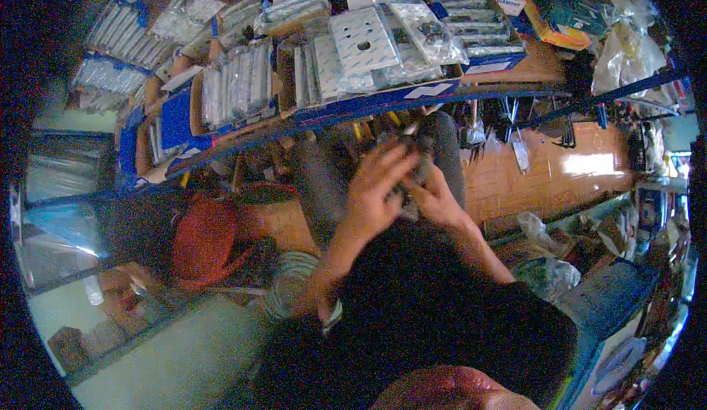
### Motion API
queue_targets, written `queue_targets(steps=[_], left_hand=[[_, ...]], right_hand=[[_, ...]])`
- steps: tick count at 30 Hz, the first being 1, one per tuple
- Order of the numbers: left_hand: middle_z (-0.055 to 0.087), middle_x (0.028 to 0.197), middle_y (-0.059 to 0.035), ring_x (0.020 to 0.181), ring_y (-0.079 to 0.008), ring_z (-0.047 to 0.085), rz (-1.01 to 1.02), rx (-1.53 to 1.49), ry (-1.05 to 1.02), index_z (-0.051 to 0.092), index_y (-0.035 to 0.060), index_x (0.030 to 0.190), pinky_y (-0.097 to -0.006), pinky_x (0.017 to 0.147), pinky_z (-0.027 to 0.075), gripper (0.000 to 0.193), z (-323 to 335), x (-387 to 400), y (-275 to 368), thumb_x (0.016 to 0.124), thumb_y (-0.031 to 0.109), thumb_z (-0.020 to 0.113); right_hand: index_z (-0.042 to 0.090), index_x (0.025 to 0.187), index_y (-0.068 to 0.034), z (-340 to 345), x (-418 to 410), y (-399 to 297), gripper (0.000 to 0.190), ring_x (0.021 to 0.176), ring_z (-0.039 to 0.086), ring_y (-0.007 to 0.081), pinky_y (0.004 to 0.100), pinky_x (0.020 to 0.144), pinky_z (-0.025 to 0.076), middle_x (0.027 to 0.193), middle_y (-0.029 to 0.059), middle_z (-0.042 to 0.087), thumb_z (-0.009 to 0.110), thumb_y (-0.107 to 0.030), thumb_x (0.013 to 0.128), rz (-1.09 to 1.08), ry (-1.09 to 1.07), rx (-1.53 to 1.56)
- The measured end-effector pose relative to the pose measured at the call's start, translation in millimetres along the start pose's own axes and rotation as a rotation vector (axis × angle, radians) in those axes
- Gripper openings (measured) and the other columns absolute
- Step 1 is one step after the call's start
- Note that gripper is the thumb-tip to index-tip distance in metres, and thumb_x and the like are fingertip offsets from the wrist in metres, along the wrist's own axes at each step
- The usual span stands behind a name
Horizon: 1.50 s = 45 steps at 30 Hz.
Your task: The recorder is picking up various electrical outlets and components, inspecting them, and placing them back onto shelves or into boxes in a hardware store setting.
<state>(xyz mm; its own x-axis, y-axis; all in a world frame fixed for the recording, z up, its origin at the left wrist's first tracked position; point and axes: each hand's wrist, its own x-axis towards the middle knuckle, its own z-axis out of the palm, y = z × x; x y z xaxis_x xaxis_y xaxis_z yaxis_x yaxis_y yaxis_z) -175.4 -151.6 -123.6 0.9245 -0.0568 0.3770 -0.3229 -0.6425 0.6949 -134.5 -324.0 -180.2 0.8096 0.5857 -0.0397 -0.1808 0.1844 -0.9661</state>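
My left hand [377, 189] and my right hand [440, 196] are close together in front of my dark top [442, 310], below the shelf edge. The left hand is blurred, its fingers stretched towards the right hand. The right hand's fingers curl inwards, and a small dark patch shows between the hands. Whether that is a held object, I cannot tell. Behind them appears a grey trouser leg [448, 139]. Above, an open blue cardboard box [375, 101] holds flat plates in clear plastic, with a white plate with cut-outs [364, 43] lying on top.
More boxes of wrapped plates [235, 87] fill the shelf. A knotted clear plastic bag [629, 56] sits at its right end. Lower left are a red plastic container [204, 241] and a pale coil [290, 277]. Wooden flooring [541, 172] shows at right, beside plastic-wrapped items [547, 277].
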Motion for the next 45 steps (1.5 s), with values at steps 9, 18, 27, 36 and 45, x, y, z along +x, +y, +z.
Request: queue_targets(steps=[9,18,27,36,45], left_hand=[[0.059,0.139,-0.0148,0.132,-0.038,0.051,0.18,-0.033,-0.106,0.063,0.0081,0.131,-0.0472,0.115,0.037,0.059,-1.6,3.8,17.8,0.073,-0.001,0.063],[0.069,0.117,-0.0149,0.109,-0.0259,0.066,-0.714,-0.511,0.229,0.061,0.0044,0.127,-0.0355,0.096,0.05,0.041,-1.0,-20.3,-12.1,0.087,0.009,0.07],[0.069,0.102,-0.0088,0.097,-0.0186,0.063,-0.685,-0.504,0.398,0.065,0.0001,0.112,-0.0338,0.091,0.05,0.047,42.7,-7.1,-15.7,0.079,0.027,0.084],[0.067,0.114,-0.0143,0.104,-0.0269,0.064,-0.971,-0.935,0.447,0.061,-0.0043,0.121,-0.0365,0.101,0.046,0.057,31.5,-5.3,-29.0,0.078,0.026,0.084],[0.072,0.102,-0.0115,0.093,-0.027,0.068,-0.603,-0.108,0.306,0.07,0.0027,0.107,-0.035,0.085,0.053,0.032,15.3,17.3,-16.5,0.087,0.025,0.078]], right_hand=[[0.034,0.153,-0.003,-0.7,-18.6,9.6,0.064,0.133,0.049,0.0219,0.0381,0.114,0.036,0.146,0.0096,0.051,0.058,0.001,0.094,-0.008,0.067,-0.08],[0.012,0.161,-0.004,-12.6,8.7,-14.7,0.081,0.146,0.032,0.0249,0.0379,0.12,0.027,0.159,0.0144,0.032,0.053,0.0,0.092,-0.023,0.092,0.12],[0.007,0.159,-0.001,8.9,18.4,-41.4,0.1,0.13,0.039,0.0519,0.0529,0.112,0.035,0.146,0.0306,0.036,0.066,-0.005,0.079,-0.17,0.051,-1.071],[0.054,0.134,0.0,-8.7,14.1,-29.0,0.047,0.109,0.06,0.0143,0.0309,0.095,0.048,0.114,0.0081,0.068,0.069,-0.026,0.097,0.09,0.226,-0.142],[0.062,0.13,-0.004,6.9,21.4,4.7,0.035,0.105,0.065,0.0155,0.0299,0.091,0.052,0.118,0.0056,0.068,0.056,-0.028,0.105,0.184,0.371,0.494]])
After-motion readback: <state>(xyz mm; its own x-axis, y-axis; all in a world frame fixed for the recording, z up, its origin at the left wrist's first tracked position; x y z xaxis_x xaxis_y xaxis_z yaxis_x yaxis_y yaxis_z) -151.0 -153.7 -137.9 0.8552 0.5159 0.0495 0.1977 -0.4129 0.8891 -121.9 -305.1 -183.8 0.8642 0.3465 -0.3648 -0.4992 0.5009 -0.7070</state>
